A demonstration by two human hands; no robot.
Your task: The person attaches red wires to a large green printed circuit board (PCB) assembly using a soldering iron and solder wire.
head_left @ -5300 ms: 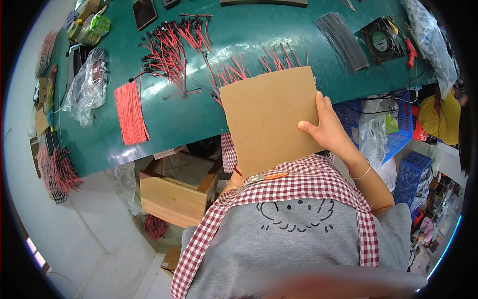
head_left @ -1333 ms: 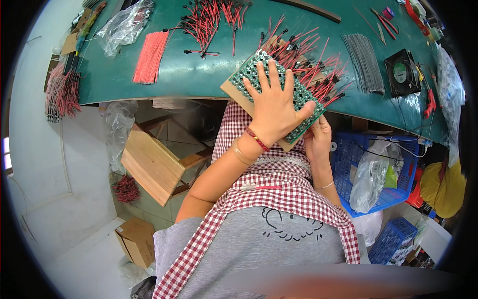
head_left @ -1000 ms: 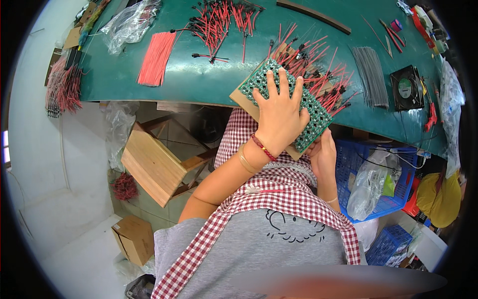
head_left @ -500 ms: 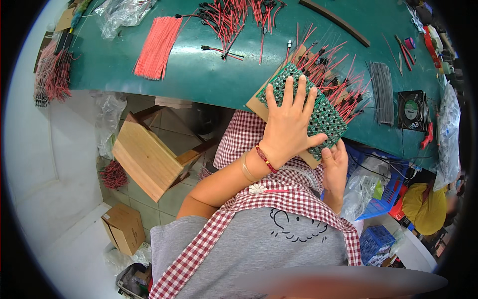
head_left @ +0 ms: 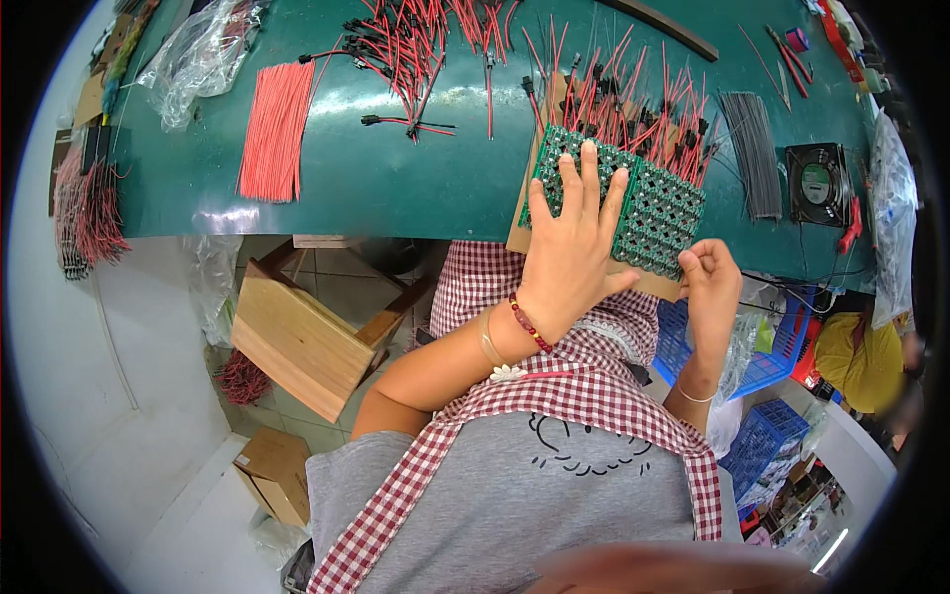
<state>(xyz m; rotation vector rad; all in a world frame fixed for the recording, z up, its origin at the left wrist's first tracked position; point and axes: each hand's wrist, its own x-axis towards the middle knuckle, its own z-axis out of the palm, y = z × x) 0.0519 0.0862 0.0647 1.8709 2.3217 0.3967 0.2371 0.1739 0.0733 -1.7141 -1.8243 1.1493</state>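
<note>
Lying near the board [head_left: 661, 213]: grey wires [head_left: 752, 153], black fan [head_left: 817, 185].

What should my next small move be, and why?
Perhaps slide the cardboard slightly farther onto the table: its near edge appears to overhang, while your left hand lies spread on the green circuit panel above it and your right hand is at the panel's near right corner.

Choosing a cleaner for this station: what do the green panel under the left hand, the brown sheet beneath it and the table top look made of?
Green panel: likely rigid circuit board, semi-gloss; dense grid of small parts.
Brown sheet: probably cardboard, matt; plain tan surface.
Table top: smooth, glossy green with bright reflections; rubber mat or plastic laminate, can't tell which.
</note>
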